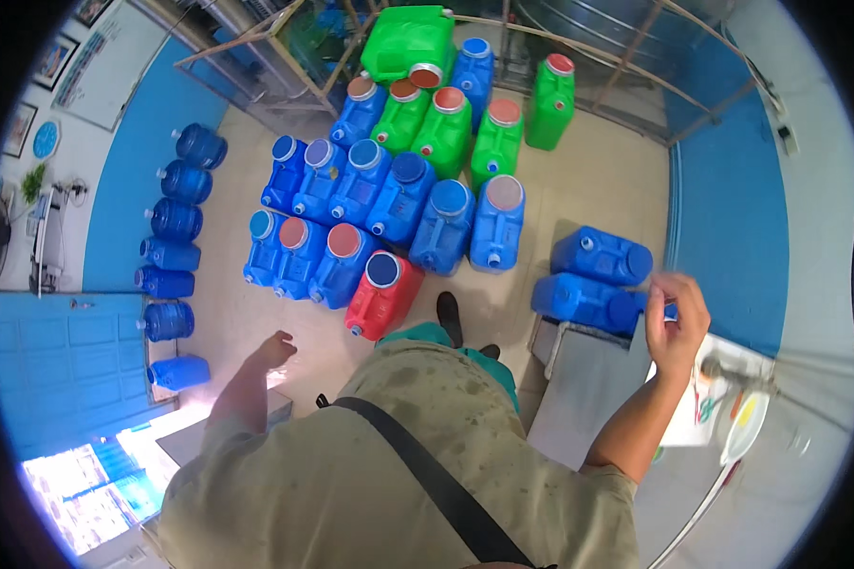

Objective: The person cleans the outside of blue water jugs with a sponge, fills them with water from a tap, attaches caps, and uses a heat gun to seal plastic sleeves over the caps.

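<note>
My left hand [277, 350] hangs at my left side above the tiled floor, fingers loosely bent, with nothing seen in it. My right hand [676, 323] is raised on the right, half curled and apparently holding nothing. Below and beside it two blue plastic water jugs [587, 299] lie at the end of a metal counter [583, 398]. In front of my feet stands a red water jug [384, 299] with a dark blue cap. Rows of blue water jugs [402, 195] and green water jugs [445, 131] with wide caps and small spouts fill the floor beyond it.
Several blue water bottles [185, 181] line the left wall. A large green jug [407, 46] lies tipped over behind the rows. At the back runs a metal frame [612, 64] with tanks behind it. A sink-side white basin [744, 427] is at the right.
</note>
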Motion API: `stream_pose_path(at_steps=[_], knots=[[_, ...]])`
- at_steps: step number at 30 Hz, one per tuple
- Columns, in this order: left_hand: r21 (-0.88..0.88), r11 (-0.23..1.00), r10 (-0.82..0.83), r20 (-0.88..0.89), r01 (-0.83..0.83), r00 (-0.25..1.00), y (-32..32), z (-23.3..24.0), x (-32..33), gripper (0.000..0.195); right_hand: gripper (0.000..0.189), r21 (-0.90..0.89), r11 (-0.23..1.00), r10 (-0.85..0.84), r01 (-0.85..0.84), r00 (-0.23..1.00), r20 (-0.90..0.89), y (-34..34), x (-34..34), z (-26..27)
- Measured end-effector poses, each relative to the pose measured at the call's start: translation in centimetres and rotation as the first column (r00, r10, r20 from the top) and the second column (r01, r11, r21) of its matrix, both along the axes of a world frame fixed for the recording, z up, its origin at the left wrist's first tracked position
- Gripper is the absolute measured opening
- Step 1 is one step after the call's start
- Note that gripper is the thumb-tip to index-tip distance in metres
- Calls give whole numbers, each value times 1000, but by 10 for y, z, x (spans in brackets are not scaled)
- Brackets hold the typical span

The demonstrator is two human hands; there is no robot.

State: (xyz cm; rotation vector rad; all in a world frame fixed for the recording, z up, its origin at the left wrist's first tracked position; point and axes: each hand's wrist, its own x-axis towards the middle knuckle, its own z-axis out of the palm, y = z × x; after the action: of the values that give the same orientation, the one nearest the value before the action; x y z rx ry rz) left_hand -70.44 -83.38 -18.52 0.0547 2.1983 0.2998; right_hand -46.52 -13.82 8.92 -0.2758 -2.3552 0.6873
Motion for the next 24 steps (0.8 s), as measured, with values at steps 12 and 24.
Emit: stream_pose_path(at_steps=[12,24], knots=[[235,951,216,-41,-201,976,139,-67,-61,49,7,-42,967,255,-252,960,117,79,-271,14],[117,664,748,-89,-739,658,274,-8,-6,29,20,-726,665,395,-175,907,143,294,-663,-308]])
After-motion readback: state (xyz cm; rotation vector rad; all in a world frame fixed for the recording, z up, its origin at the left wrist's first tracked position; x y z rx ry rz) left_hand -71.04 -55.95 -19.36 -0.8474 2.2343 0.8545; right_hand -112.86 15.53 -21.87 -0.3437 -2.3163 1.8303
